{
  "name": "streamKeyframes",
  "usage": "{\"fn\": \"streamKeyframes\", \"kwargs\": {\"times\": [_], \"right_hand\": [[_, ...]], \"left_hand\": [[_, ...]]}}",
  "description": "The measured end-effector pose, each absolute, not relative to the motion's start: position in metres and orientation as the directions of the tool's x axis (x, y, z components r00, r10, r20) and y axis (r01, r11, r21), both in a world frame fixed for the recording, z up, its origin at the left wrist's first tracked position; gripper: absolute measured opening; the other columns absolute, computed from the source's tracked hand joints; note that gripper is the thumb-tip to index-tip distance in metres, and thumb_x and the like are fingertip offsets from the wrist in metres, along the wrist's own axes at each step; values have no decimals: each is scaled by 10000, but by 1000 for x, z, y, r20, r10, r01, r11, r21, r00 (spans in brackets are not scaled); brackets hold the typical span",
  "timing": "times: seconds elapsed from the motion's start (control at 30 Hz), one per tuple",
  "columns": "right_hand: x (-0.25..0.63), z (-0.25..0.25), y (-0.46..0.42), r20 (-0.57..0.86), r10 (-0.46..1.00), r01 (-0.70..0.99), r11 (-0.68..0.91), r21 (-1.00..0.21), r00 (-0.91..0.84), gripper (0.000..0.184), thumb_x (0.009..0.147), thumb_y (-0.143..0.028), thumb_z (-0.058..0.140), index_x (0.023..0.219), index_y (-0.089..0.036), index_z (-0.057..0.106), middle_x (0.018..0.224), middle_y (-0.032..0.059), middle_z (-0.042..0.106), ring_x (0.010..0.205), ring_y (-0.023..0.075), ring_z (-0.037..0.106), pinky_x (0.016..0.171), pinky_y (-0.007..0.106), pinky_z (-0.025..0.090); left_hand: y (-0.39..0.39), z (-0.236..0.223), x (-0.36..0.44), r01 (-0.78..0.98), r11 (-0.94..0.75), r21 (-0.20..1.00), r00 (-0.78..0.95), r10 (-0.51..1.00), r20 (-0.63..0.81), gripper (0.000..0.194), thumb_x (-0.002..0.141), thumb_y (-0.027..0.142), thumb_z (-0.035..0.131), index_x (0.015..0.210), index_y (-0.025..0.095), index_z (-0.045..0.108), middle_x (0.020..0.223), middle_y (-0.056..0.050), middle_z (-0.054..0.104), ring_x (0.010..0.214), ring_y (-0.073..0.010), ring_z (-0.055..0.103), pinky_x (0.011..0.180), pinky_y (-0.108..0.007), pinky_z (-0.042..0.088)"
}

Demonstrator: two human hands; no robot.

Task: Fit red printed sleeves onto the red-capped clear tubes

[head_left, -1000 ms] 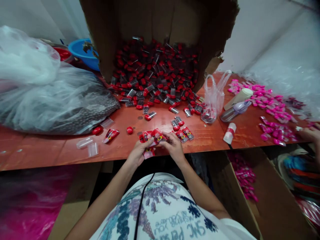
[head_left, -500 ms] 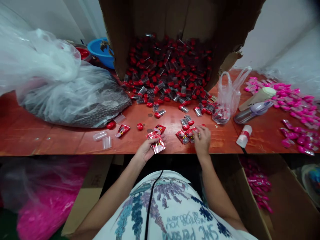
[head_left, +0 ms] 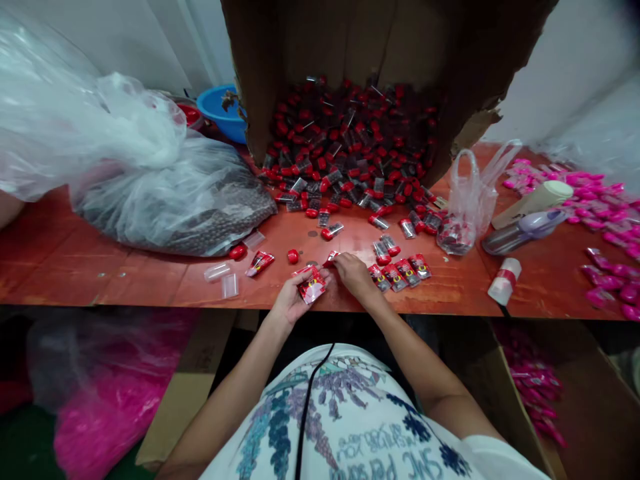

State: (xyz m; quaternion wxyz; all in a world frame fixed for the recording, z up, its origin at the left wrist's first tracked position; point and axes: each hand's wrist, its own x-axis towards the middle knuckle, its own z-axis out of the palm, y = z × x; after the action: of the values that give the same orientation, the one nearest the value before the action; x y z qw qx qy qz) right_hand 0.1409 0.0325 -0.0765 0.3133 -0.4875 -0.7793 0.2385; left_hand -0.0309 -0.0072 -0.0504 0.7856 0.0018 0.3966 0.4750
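Observation:
My left hand [head_left: 293, 298] is closed around a few small red printed packets [head_left: 313, 287], held near the table's front edge. Just beside it, my right hand [head_left: 354, 275] pinches another red packet [head_left: 331, 257], partly hidden by its fingers. To the right of that hand lies an overlapping row of red packets [head_left: 409, 272], with dark contents showing through. Two red-capped clear containers [head_left: 382, 253] sit right behind the row. Left of my hands are a loose red cap [head_left: 293, 256], a red sachet [head_left: 260, 263] and some clear plastic cases [head_left: 230, 286].
A torn cardboard box [head_left: 260, 100] at the back spills a heap of red-capped containers [head_left: 350, 153]. A large bag of dark beads [head_left: 200, 200] fills the left. To the right stand a knotted plastic bag [head_left: 463, 200], a purple-topped bottle [head_left: 520, 232], a white roll [head_left: 504, 281] and pink pieces [head_left: 600, 200].
My right hand has left the row of packets and come over beside my left hand, now pinching a packet there. The row lies uncovered. The whole view has shifted slightly.

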Motion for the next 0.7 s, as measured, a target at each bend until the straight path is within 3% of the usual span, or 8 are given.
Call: {"fn": "streamKeyframes", "kwargs": {"times": [0.13, 0.2, 0.27, 0.4, 0.47, 0.53, 0.6, 0.7], "right_hand": [[142, -66, 13, 348, 889, 277, 429, -860, -299, 252, 908, -163, 455, 1055, -250, 640, 1140, 50, 630, 1077, 169, 576, 941, 328, 456], [143, -62, 3, 371, 850, 179, 459, -871, -375, 272, 890, -137, 471, 1036, -270, 659, 1244, 38, 580, 1169, 171, 532, 985, 337, 433], [146, -60, -3, 376, 810, 167, 490, -856, -449, 307, 871, -107, 475, 1038, -275, 670, 1348, 35, 500, 1241, 179, 476, 1012, 347, 412], [165, -61, 3, 331, 732, 278, 574, -771, -595, 417, 849, -59, 439, 1118, -303, 643, 1435, 8, 412, 1281, 170, 432, 1025, 354, 395], [184, -61, 13, 317, 784, 404, 566, -719, -534, 464, 851, -40, 386, 1163, -296, 617, 1381, 24, 475, 1248, 166, 459, 1008, 357, 403], [207, -59, 23, 327, 878, 589, 478, -652, -350, 465, 856, -35, 354, 1182, -251, 605, 1253, 67, 565, 1179, 184, 504, 969, 360, 422], [229, -57, 33, 299, 925, 788, 360, -499, -234, 407, 852, -59, 402, 1149, -220, 628, 1168, 92, 594, 1090, 225, 531, 913, 369, 434], [249, -53, 46, 199, 934, 914, 339, -224, -297, 379, 862, -99, 455, 1175, -232, 621, 1155, 108, 591, 1002, 249, 526, 856, 364, 424]], "left_hand": [[-14, -44, -34, -724, 646, 242, 402, 680, -613, 221, 866, 212, 497, 1029, 133, 623, 876, -103, 723, 854, -277, 687, 852, -625, 460], [-17, -44, -31, -731, 638, 243, 418, 699, -581, 233, 868, 298, 523, 1003, 138, 626, 883, -99, 723, 846, -270, 685, 853, -634, 454], [-19, -44, -27, -719, 625, 303, 391, 725, -567, 202, 839, 280, 581, 965, 132, 635, 883, -94, 722, 831, -248, 684, 859, -591, 477], [-20, -45, -18, -615, 637, 465, 322, 741, -589, 143, 747, 67, 641, 883, 106, 654, 830, -80, 717, 783, -210, 683, 825, -485, 538], [-19, -42, -15, -612, 609, 504, 274, 761, -588, 114, 726, 37, 640, 820, 99, 657, 773, -66, 710, 724, -189, 679, 798, -453, 556], [-17, -38, -14, -622, 573, 533, 210, 778, -592, 80, 703, 24, 641, 745, 91, 650, 704, -57, 696, 656, -174, 669, 762, -421, 571], [-17, -34, -12, -625, 544, 560, 151, 788, -597, 79, 672, 12, 649, 710, 81, 648, 686, -65, 695, 631, -174, 665, 716, -378, 580], [-17, -33, -10, -647, 490, 584, 61, 797, -601, 120, 629, -16, 668, 704, 77, 655, 686, -67, 699, 619, -166, 665, 646, -292, 575]]}}
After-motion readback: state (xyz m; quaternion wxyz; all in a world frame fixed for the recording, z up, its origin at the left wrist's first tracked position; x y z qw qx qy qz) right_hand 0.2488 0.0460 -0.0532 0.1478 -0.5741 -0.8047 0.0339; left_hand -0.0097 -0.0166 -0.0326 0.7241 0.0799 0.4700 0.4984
